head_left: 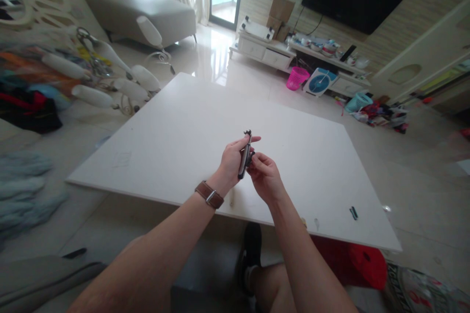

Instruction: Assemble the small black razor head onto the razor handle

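My left hand (234,155) is wrapped around a slim, elongated black-and-silver object (244,160), which is tilted over the white tabletop. A small jagged dark piece sticks out at its upper end; its exact kind is unclear. At its right side my right hand (263,171) pinches a small black part (251,157) between thumb and fingers. Whether that part is joined to the slim object cannot be made out. Below the hands, a small beige stick-like thing (232,197) lies near the table's front edge. Two short dark pieces (353,213) rest at the right.
The large white table (176,122) spreads before me. A lamp with several white shades (145,78) borders its left side. Beyond stand a pink basket (297,78), a blue-and-white fan (318,81) and a low cabinet (262,51). A red object (367,265) sits below the right front edge.
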Motion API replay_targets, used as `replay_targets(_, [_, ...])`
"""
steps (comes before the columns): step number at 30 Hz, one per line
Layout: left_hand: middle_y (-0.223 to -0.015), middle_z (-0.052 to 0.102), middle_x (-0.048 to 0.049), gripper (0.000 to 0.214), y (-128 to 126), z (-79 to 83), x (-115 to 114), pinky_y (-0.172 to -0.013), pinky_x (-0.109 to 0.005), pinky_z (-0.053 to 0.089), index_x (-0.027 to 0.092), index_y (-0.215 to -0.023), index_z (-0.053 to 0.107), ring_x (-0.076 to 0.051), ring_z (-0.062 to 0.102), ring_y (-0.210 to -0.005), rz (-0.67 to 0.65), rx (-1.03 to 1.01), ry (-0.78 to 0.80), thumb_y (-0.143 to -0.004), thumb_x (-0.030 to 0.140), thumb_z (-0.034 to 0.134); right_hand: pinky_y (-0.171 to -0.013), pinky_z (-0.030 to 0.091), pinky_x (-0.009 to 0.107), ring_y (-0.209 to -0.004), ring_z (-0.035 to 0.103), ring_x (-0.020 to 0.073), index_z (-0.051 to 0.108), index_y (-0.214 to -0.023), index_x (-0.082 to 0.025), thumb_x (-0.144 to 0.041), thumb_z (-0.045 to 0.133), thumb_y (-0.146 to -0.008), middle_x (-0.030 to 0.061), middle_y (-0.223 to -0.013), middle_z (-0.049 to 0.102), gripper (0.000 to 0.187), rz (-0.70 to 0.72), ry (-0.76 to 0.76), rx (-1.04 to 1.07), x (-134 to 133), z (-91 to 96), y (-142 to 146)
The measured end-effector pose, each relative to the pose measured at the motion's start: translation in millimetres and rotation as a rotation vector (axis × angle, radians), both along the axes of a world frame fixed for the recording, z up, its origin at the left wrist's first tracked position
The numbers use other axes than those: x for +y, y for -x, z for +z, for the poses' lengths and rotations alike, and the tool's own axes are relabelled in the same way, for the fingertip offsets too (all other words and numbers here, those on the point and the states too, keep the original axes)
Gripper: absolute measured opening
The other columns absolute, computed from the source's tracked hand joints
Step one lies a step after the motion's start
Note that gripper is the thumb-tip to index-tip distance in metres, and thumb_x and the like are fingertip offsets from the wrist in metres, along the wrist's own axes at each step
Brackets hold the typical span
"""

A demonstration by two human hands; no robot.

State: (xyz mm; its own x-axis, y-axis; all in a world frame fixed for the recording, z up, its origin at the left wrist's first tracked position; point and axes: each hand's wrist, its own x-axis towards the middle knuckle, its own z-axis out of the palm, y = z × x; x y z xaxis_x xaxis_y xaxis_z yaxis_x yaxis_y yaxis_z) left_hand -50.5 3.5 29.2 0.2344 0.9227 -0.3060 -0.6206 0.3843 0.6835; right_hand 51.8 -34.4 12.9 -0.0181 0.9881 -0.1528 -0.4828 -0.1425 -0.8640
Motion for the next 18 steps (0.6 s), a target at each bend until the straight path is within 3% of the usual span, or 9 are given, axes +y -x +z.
replay_targets(5, [-0.062, 0.052, 0.0021, 0.046, 1.0, 2.9, -1.2, -0.043, -0.02, 0.027, 0.011, -0.091, 0.078, -0.005, 0.042, -0.048, 0.011, 0.042, -0.016, -0.069, 0.052, 0.08, -0.056, 0.025, 0.025, -0.058, 0.035, 0.009, 0.068, -0.063, -0.019, -0.038, 0.089, -0.063, -0.0033, -0.061, 0.053, 0.028, 0.016, -0.016, -0.037, 0.2, -2.3, 4.0])
replay_targets(18, [-0.061, 0.053, 0.0023, 0.042, 1.9, 1.5, -1.0, -0.043, -0.021, 0.027, 0.011, -0.091, 0.078, -0.005, 0.042, -0.047, -0.014, 0.03, -0.03, -0.072, 0.049, 0.078, -0.058, 0.031, 0.024, -0.06, 0.042, 0.0088, 0.069, -0.065, -0.018, -0.033, 0.088, -0.065, -0.0032, -0.065, 0.058, 0.024, 0.021, -0.009, 0.042, 0.7, -3.9, 6.1])
